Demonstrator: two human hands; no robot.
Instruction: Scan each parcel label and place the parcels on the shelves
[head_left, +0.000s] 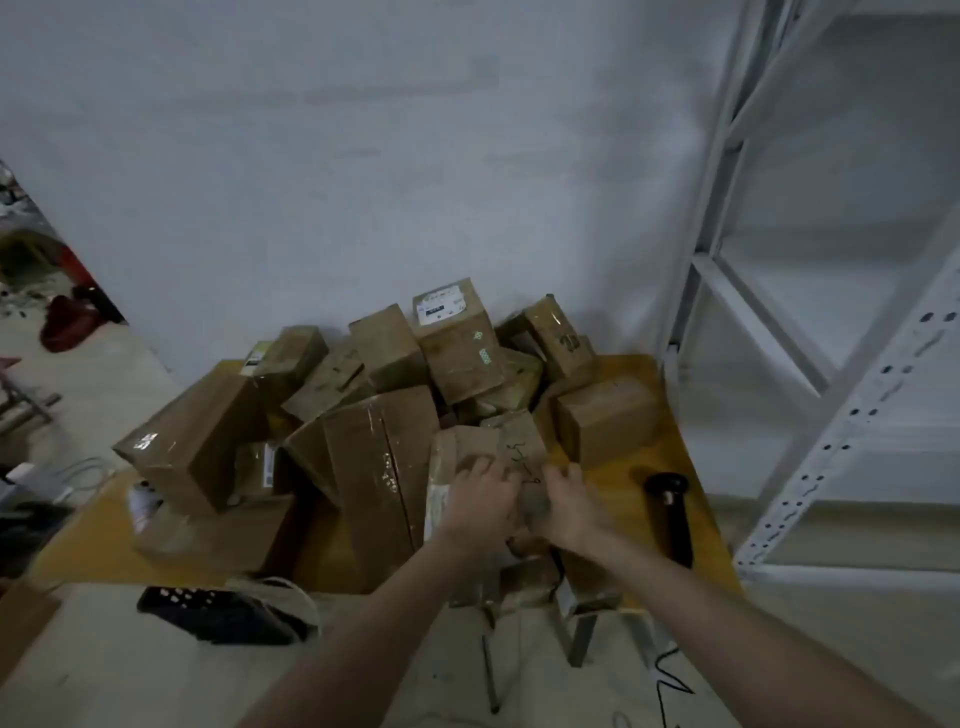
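Light: dim, cool and flat; we could not place its source. Shadows: soft, deepest in the gaps among the parcels (384, 415) and under the table (644, 374). Glare: small bright patches on the packing tape of the leftmost box (192, 441). Sharpness: we found the whole frame soft, both hands smeared, label print unreadable. Distortion: wide-angle bending, the shelf uprights (727, 208) leaning and the far corners stretched.

A plain grey wall (363, 156) rises behind a yellow-topped table (623, 483) on a pale floor (831, 649).
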